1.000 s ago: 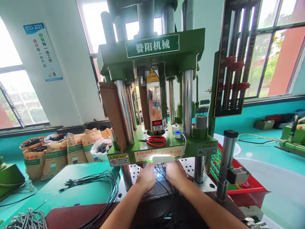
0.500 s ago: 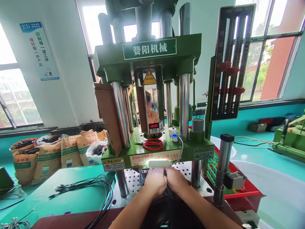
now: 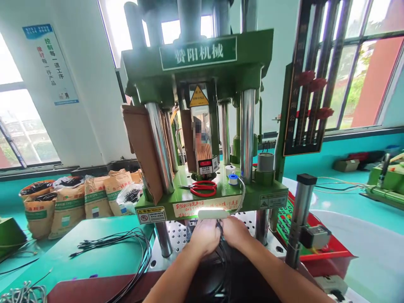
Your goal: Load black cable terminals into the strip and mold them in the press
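Note:
Low in the middle of the head view, my left hand (image 3: 205, 236) and my right hand (image 3: 235, 232) are close together under the front edge of a green press (image 3: 202, 200). Both are closed around black cables (image 3: 223, 263), which hang down between my wrists towards me. My fingertips and the cable ends are partly hidden behind my knuckles and the bright white lamp (image 3: 213, 213). Beneath my hands lies a perforated metal plate (image 3: 176, 235). On the press ledge above rest red-handled scissors (image 3: 204, 188) and a small blue-and-white spool (image 3: 232, 179).
Coiled black cables (image 3: 135, 248) lie on the green table to the left. Steel columns (image 3: 164, 240) flank my hands on both sides. A dark post with a metal box (image 3: 315, 236) and a red tray (image 3: 331, 249) stand at right. Filled sacks (image 3: 74, 210) line the left wall.
The view has shifted slightly, so the press sits a little higher. My hands stay together at the cables, and more of the hanging cables shows between my wrists.

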